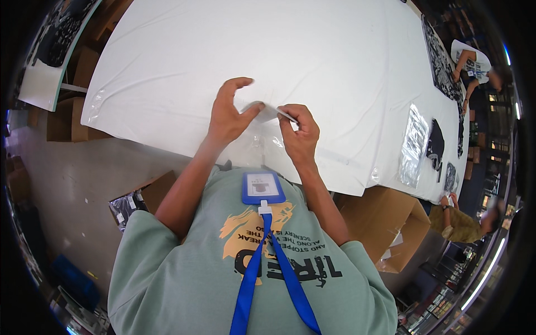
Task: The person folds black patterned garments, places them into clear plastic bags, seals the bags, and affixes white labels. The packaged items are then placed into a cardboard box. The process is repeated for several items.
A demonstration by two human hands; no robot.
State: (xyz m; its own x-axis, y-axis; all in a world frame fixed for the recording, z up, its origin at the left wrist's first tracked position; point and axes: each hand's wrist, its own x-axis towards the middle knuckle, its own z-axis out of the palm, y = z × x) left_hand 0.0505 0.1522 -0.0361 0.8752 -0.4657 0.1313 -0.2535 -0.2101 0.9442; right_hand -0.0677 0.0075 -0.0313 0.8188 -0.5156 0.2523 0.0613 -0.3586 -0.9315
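My right hand [301,134] pinches a small, thin, flat greyish piece [287,116] between thumb and fingers, just above the near part of a white-covered table [268,44]. What kind of thing it is cannot be made out. Close on its left, my left hand [228,114] has its index finger stretched out, well apart from the thumb. The tip of that thumb lies by a pale, blurred patch between the hands; whether it touches the piece is unclear.
Clear plastic bags [413,145] and dark patterned fabric [441,61] lie at the table's right. Two other people work there. An open cardboard box [385,223] stands below the near right edge; another box [159,192] is on the floor at left. A badge [263,187] hangs at my chest.
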